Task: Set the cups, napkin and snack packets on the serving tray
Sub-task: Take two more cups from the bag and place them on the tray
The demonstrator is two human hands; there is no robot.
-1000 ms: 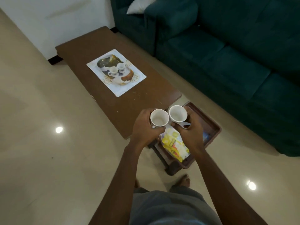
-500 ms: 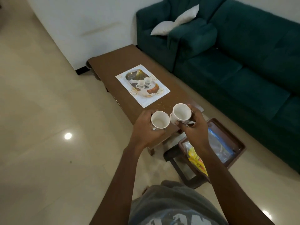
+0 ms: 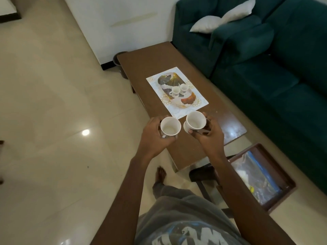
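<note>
Both cups have risen clear of the low stool since half a second ago and now hang over the near end of the long brown wooden coffee table.

Nearest, the brown rectangular serving tray sits on a dark stool at lower right, holding clear and yellow snack packets.

The left hand is wrapped around one empty white ceramic cup; the right hand grips the other white cup, fingers curled about it, along with a small metal piece I cannot identify.

Beyond lies a printed paper placemat, then the dark green sofa.

Neither cup rests on the tray, and no napkin is visible; I judge most of the task remains.
</note>
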